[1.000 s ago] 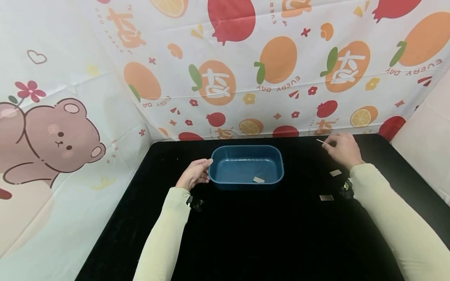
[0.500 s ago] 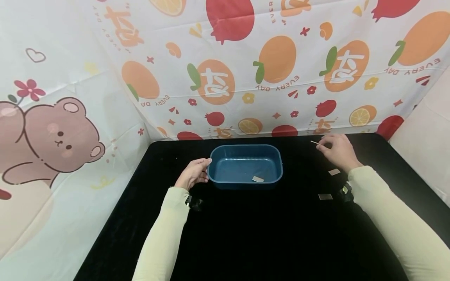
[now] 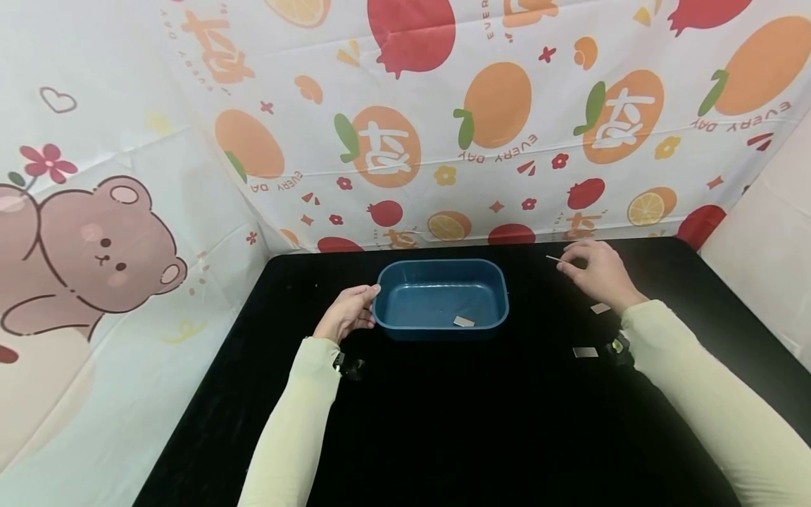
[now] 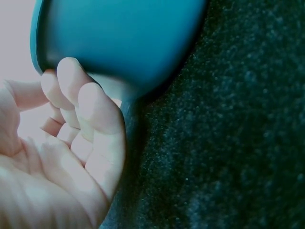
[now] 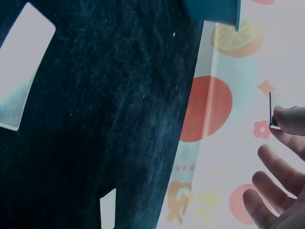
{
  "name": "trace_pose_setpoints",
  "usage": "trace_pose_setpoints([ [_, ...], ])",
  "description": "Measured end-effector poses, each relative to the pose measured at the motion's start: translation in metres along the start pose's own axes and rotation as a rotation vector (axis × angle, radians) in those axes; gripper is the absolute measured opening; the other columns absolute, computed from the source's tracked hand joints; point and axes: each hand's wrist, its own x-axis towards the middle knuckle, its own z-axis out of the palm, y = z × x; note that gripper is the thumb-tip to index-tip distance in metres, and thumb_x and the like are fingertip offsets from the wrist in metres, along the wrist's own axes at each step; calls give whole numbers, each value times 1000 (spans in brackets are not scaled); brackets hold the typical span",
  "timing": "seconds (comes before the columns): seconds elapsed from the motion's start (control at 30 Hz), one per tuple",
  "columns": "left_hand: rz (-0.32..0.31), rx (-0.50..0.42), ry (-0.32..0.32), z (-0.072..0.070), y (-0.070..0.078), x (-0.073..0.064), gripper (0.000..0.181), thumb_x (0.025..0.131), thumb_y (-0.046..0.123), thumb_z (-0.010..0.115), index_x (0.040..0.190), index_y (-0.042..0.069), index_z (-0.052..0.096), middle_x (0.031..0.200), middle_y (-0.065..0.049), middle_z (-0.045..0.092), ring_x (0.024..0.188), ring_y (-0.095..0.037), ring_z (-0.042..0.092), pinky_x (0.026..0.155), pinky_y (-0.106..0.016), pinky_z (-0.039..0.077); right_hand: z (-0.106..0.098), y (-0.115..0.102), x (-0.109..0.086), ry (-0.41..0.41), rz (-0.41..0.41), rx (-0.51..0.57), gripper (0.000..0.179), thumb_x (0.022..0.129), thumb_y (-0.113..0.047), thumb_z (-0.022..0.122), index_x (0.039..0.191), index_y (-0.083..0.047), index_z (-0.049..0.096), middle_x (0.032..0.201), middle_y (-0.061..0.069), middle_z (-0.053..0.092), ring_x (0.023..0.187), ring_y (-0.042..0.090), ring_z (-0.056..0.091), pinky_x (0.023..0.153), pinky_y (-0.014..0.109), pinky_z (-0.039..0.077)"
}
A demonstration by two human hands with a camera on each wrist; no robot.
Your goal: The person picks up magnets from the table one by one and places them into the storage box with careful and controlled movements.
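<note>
So far one tile [image 3: 464, 322] lay in the bin [image 3: 437, 334], two more [image 3: 586, 352] [image 3: 600, 308] outside toward three o'clock; right hand [image 3: 598, 272] pinched another [image 3: 553, 258], left hand [image 3: 348, 311] gripped its nine-o'clock side.

Fruit-print cloth [image 3: 437, 127] behind black table [image 3: 456, 415]; bear-print cloth [image 3: 108, 243] at left.

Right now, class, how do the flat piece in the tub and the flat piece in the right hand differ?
The tub piece sits inside the blue tub, untouched; the held piece is pinched in the right hand, outside it. In the head view, the tub piece shows its broad face; the held piece shows as a thin line. Both look pale there.
</note>
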Motion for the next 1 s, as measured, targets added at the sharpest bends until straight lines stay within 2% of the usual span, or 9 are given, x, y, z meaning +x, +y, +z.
trace_pose_setpoints([
  [0.17, 7, -4, 7, 0, 0, 0, 29, 103, 40, 51, 92, 14, 57, 66, 5, 56, 55, -10, 56, 57, -23, 52, 1, -5, 0, 1, -26, -7, 13, 91, -13, 70, 96, -1, 74, 120, 23, 66, 122, 45, 51, 107, 66, 33],
  [0.57, 4, 8, 8, 0, 0, -1, 30, 103, 41, 51, 91, 14, 56, 67, 4, 56, 56, -10, 56, 58, -23, 52, 2, -26, -6, -22, -28, -2, 13, 91, -14, 71, 98, -3, 74, 126, 22, 63, 125, 43, 47, 109, 67, 32],
  [0.83, -1, 7, 5, 0, 0, -1, 30, 103, 40, 51, 90, 14, 55, 67, 4, 55, 56, -10, 56, 57, -23, 52, 8, -38, -3, -7, -87, 10, 11, 90, -14, 73, 97, -5, 74, 124, 21, 65, 121, 39, 50, 106, 64, 36],
  [1.0, 10, 11, 3, 0, 0, 0, 30, 103, 40, 51, 89, 13, 54, 67, 5, 55, 56, -10, 56, 57, -23, 52, 10, -45, -3, -25, -111, -3, 11, 90, -14, 73, 96, -5, 75, 123, 20, 65, 120, 39, 49, 106, 62, 37],
])
